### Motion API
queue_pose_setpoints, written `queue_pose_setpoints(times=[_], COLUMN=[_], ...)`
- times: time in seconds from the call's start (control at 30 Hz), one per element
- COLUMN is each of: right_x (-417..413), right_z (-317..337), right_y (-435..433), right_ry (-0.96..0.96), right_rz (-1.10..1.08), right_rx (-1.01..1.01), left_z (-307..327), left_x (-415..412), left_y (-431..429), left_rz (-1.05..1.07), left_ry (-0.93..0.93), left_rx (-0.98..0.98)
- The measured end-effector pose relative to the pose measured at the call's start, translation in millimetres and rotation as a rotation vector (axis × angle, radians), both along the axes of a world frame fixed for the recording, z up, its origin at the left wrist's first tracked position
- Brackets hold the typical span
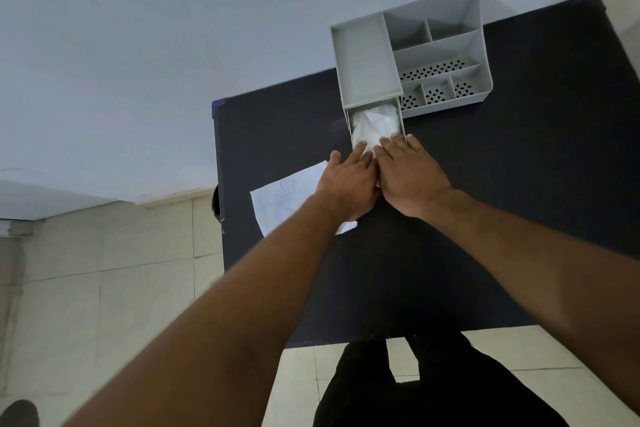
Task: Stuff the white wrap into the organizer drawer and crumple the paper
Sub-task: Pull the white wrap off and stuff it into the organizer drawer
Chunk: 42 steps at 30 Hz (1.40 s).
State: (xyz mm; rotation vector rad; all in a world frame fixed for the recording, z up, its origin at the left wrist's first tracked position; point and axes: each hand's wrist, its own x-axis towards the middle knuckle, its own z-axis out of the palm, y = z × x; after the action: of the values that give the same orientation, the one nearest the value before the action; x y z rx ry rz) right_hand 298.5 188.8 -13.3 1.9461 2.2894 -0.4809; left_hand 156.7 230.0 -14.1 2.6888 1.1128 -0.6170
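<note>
Both hands, left hand and right hand, press flat, fingers together, pushing the white wrap into the pulled-out drawer; the paper at left likely needs crumpling next.

Bare forearms, no sleeves. Left hand and right hand without rings or watch. Black trousers below.

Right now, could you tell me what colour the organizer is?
Light grey organizer, seen best in the head view.

No readable text shows anywhere; the paper on the table carries only faint blue pen scribbles (too blurred to read as letters).
</note>
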Motion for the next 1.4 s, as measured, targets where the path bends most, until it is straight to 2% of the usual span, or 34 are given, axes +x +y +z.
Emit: queue_pose_setpoints(times=[0.13,0.33,0.53,0.77,0.93,1.0,1.4], right_x=[3,-1,-3,4,8,9,9], right_z=[2,-2,-6,-8,-9,-10,-13], right_y=[-2,-31,-49,-33,-31,-32,-21], right_ry=[0.026,0.123,0.162,0.034,-0.055,-0.078,-0.143], right_rz=[-0.012,-0.164,-0.143,-0.027,0.031,0.046,0.097], right_rx=[0.034,0.150,0.111,0.093,0.089,0.092,0.079], left_z=[3,3,0,7,5,6,5], left_x=[-1,-6,-11,-1,-12,-15,-10], left_y=[-4,-23,-32,-14,-12,-11,-6], left_rz=[0.022,0.194,0.242,0.193,0.151,0.131,0.014], left_ry=[-0.017,-0.148,-0.265,-0.155,-0.216,-0.176,-0.014], left_rx=[0.056,0.124,0.199,0.131,0.022,0.005,0.058])
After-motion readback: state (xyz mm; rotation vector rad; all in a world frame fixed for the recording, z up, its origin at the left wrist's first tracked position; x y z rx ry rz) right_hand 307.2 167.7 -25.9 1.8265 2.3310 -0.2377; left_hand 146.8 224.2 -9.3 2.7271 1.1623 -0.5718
